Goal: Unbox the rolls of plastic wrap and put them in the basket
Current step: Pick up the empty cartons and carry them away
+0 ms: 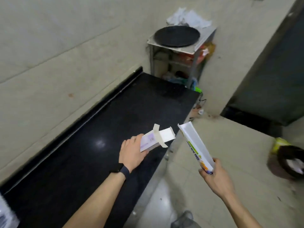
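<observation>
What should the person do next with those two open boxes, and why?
Probably set down the box in the left hand, the purple-printed box, on the black counter just below it. Both it and the long box in the right hand look open and empty, and no basket is surely visible.

Glossy black stone counter (102, 129), matt white cardboard boxes (166, 137), perforated metal rack (184, 48)

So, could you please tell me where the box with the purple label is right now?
In the head view, the opened white cardboard box with the purple label is gripped in the left hand, above the right edge of the black countertop.
</observation>
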`<act>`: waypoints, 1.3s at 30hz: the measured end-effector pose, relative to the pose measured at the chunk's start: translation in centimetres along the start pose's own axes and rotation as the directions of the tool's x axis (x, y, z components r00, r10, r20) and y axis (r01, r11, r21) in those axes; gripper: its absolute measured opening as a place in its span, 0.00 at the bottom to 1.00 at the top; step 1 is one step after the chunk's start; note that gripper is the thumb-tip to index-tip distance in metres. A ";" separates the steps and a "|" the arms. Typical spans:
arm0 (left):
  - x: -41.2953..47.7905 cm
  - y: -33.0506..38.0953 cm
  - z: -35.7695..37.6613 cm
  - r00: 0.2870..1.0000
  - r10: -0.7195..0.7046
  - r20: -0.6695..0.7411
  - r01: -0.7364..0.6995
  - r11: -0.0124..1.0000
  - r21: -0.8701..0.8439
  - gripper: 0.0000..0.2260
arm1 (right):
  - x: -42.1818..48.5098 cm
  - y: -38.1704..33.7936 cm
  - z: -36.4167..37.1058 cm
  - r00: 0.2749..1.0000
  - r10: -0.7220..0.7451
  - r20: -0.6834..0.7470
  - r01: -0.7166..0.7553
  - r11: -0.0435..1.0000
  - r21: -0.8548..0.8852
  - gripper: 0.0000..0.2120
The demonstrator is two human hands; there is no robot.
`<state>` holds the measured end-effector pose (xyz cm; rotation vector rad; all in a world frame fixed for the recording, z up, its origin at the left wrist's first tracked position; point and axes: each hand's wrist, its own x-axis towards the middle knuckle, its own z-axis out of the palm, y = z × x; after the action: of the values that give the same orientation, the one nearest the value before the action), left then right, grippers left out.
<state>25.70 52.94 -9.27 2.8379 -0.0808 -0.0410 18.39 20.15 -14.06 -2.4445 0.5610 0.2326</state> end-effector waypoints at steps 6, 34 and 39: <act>8.8 16.9 4.2 0.945 0.319 0.078 -0.322 0.946 0.032 0.20 | 3.0 10.4 -8.2 0.957 0.231 -0.177 -0.218 0.972 0.089 0.23; 34.7 73.4 29.0 0.522 0.666 0.533 -0.699 0.692 -0.179 0.25 | 25.1 40.7 -30.6 0.572 0.805 -0.157 -0.687 0.575 0.444 0.20; 37.4 81.9 33.1 0.447 0.635 0.630 -0.698 0.688 -0.198 0.26 | 29.4 44.3 -32.9 0.471 0.873 -0.127 -0.733 0.467 0.495 0.19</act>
<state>57.58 -37.17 -17.20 2.4844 -1.3906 -0.8911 26.03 -41.70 -19.88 -1.6290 1.7979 0.0251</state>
